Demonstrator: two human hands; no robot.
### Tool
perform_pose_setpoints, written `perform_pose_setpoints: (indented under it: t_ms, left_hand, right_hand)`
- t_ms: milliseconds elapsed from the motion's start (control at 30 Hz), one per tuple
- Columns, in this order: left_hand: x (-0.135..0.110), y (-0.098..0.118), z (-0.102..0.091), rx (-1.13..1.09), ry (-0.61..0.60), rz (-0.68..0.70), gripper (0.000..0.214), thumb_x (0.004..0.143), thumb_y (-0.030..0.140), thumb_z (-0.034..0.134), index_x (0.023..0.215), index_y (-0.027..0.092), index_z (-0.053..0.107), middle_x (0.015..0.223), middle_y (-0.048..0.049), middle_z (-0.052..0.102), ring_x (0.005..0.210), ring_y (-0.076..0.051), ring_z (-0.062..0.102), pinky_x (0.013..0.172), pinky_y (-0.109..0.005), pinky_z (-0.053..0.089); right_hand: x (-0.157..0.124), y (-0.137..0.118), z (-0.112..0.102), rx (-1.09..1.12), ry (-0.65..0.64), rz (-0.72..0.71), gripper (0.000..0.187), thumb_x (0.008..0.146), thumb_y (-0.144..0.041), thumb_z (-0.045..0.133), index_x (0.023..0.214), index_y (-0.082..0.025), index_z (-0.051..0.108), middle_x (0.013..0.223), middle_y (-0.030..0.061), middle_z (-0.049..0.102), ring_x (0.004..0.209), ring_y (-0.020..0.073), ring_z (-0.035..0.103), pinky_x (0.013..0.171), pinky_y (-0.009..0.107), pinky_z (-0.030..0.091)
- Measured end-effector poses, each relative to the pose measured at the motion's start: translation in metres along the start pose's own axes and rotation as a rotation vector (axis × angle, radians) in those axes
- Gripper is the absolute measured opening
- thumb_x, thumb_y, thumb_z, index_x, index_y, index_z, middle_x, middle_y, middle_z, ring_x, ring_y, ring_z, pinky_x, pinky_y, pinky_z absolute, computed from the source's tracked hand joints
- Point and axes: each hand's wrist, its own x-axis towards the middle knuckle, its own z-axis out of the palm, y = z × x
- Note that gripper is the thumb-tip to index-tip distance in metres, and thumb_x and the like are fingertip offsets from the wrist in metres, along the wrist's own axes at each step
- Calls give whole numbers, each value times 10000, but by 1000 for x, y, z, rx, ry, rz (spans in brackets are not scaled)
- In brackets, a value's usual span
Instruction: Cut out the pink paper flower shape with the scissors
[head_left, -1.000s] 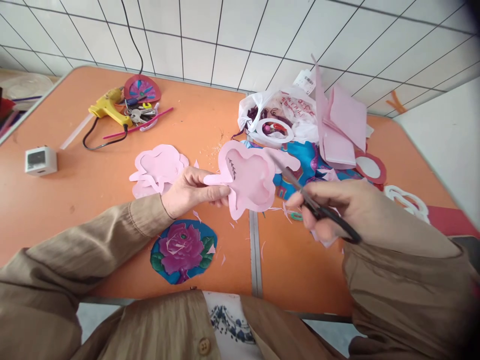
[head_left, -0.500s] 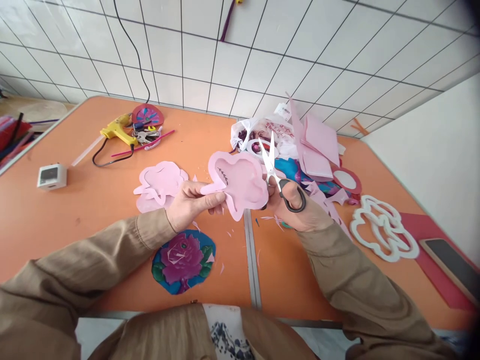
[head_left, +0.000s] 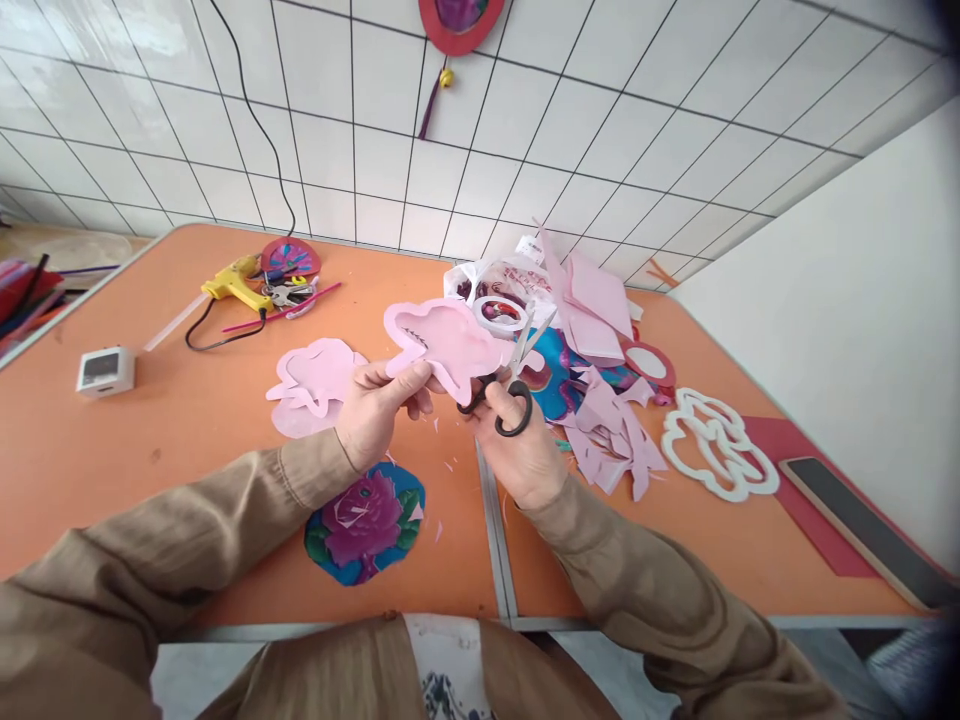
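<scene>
Between thumb and fingers, my left hand (head_left: 381, 412) pinches a pink cut-out (head_left: 459, 342) with a wavy, cloud-like outline and a smaller pink layer inside it. My right hand (head_left: 523, 452) grips black-handled scissors (head_left: 519, 380), blades parted and pointing away from me, close to the cut-out's right edge. Whether the blades touch the cut-out I cannot tell. More pink cut-outs (head_left: 315, 382) lie stacked left of my left hand. Below my hands lies a blue fabric piece with a purple flower (head_left: 364, 525), small pink snippets on it.
A yellow glue gun (head_left: 238, 284) with its cord lies at the back left, near a white box (head_left: 106, 372). Pink scraps (head_left: 611, 435), a plastic bag (head_left: 491, 280) and folded pink sheets (head_left: 592, 300) crowd the right. White cloud-shaped outlines (head_left: 716, 445) lie beside a phone-like dark slab (head_left: 855, 525).
My right hand with the scissors has moved left and closer to the cut-out. The cut-out has tilted and shifted slightly left. The view has turned upward a little.
</scene>
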Motion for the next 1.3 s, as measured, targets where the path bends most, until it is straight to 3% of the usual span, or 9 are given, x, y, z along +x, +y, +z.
perform_pose_setpoints:
  t_ms: [167, 333, 600, 833, 1100, 1300]
  left_hand:
    - [-4, -3, 2, 51, -46, 14, 333, 814, 456, 731, 635, 175, 751, 662, -41, 724, 504, -93, 527, 472, -236, 408]
    - [-7, -5, 3, 87, -19, 6, 365, 802, 460, 746, 572, 181, 702, 571, -11, 650, 477, -84, 486, 474, -242, 385]
    - [-10, -9, 4, 129, -5, -46, 426, 797, 502, 729, 531, 178, 656, 526, -4, 601, 455, -81, 451, 464, -248, 372]
    - [-11, -11, 6, 78, -14, -87, 411, 787, 494, 744, 539, 175, 669, 537, -4, 621, 455, -72, 459, 451, -239, 354]
    - [-11, -11, 4, 96, -48, -139, 380, 749, 508, 773, 577, 175, 712, 567, -27, 664, 459, -80, 466, 452, -243, 358]
    - [-3, 1, 0, 67, -124, -161, 439, 707, 579, 777, 673, 145, 728, 735, -82, 729, 576, -119, 561, 489, -245, 423]
  right_hand:
    - [-6, -2, 15, 32, 13, 32, 316, 613, -377, 840, 786, -254, 605, 765, -35, 614, 691, 140, 533, 658, 306, 452]
    - [-7, 1, 19, 18, 26, 47, 255, 586, -329, 819, 718, -232, 623, 677, -31, 591, 651, 134, 517, 614, 291, 421]
    - [-7, 1, 19, -33, 69, -21, 236, 580, -270, 790, 696, -224, 589, 630, -63, 560, 612, 110, 495, 580, 266, 390]
    - [-6, 3, 14, -148, 28, -117, 175, 626, -232, 756, 739, -225, 623, 631, -58, 582, 592, 115, 482, 573, 282, 391]
    - [0, 6, 5, -231, 60, -195, 204, 627, -218, 758, 782, -225, 625, 726, -35, 630, 656, 139, 507, 627, 307, 434]
    - [2, -1, 3, -254, 76, -210, 236, 612, -192, 746, 833, -213, 666, 671, -49, 605, 616, 121, 462, 583, 292, 398]
